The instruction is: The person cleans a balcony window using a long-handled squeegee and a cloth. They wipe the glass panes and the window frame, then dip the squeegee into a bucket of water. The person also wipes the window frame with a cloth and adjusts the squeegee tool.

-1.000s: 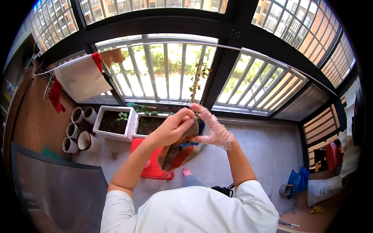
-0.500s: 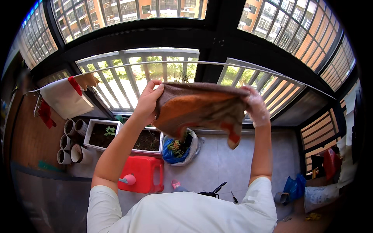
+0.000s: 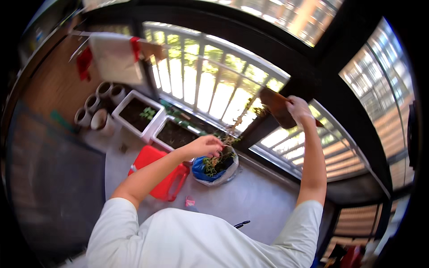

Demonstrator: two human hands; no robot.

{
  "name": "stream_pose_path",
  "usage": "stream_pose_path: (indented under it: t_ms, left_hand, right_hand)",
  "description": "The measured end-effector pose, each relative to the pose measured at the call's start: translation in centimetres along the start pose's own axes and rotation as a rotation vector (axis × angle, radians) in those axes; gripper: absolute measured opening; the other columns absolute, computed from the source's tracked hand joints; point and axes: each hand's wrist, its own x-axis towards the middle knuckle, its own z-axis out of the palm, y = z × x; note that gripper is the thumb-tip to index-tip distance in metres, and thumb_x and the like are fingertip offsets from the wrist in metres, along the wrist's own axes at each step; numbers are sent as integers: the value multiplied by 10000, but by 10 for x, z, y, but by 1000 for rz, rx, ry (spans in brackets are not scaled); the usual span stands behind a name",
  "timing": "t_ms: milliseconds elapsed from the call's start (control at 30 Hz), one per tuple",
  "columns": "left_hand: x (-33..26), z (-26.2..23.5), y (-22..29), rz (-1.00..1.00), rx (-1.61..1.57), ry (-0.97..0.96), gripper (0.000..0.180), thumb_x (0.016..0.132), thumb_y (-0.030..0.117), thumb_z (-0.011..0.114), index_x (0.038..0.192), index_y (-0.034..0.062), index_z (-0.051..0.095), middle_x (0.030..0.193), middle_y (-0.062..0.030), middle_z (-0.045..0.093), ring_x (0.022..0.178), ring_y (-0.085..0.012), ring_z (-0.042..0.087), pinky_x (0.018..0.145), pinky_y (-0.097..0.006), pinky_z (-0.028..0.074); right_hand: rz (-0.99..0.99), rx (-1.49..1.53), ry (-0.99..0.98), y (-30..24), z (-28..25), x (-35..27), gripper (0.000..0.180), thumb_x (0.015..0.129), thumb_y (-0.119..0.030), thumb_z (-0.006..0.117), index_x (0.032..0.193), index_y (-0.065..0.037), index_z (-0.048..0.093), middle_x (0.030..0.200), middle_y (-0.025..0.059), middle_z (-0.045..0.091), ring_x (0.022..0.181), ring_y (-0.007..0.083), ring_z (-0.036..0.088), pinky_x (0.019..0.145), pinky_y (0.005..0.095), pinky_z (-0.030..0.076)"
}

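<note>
My right hand (image 3: pixel 298 110), raised in front of the window at right, is closed on a brown and orange cloth (image 3: pixel 278 109). The cloth is bunched and hangs to the left of the fingers, blurred by motion. Lower and nearer the middle is my left hand (image 3: pixel 206 146), off the cloth. Its fingers are curled in toward the thumb; whether anything small is between them cannot be made out. Below that hand, a leafy plant (image 3: pixel 213 166) grows in a blue and white bag (image 3: pixel 202 173) on the floor.
A thin line (image 3: pixel 219 64) runs across the window, with a white cloth (image 3: pixel 111 58) on it at left. White planters (image 3: pixel 144 130) and several pots (image 3: pixel 102 120) stand by the wall. A red plastic stool (image 3: pixel 154 157) is below my left forearm.
My left hand has let go of the cloth and dropped lower. My right hand still holds it, now bunched rather than stretched between both hands. The view has turned and tilted.
</note>
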Motion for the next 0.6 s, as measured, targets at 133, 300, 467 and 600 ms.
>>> stream_pose_path:
  t_ms: [133,300,467,600]
  left_hand:
    - [-171,-34,-146,-184,-323,526,206,861,154,530,1050,74,517,980,-66,597,824,-147,612,720,-273,479]
    - [-404,-31,-324,-183,-963,1717,160,808,100,490,968,108,501,852,-38,573,697,-156,591,596,-297,455]
    - [-631,16,-406,5,-1170,2315,220,776,81,504,994,110,499,849,-58,557,706,-191,592,598,-338,455]
    - [-808,35,-456,-194,-900,2714,373,738,134,583,1079,23,480,933,-124,566,764,-240,596,585,-344,471]
  right_hand:
    - [-22,44,89,9,3,-33,289,893,-213,468,1100,-32,557,1063,174,586,973,328,553,832,388,436]
    - [-56,348,500,-73,10,-95,173,846,-128,559,920,0,648,896,112,657,792,238,609,750,329,495]
    - [-89,868,30,-196,39,-154,257,810,-164,643,981,27,629,885,115,650,775,200,605,666,287,509]
    - [-292,575,-156,-281,70,-209,343,827,-226,639,1088,-7,595,972,124,647,872,227,604,745,288,498]
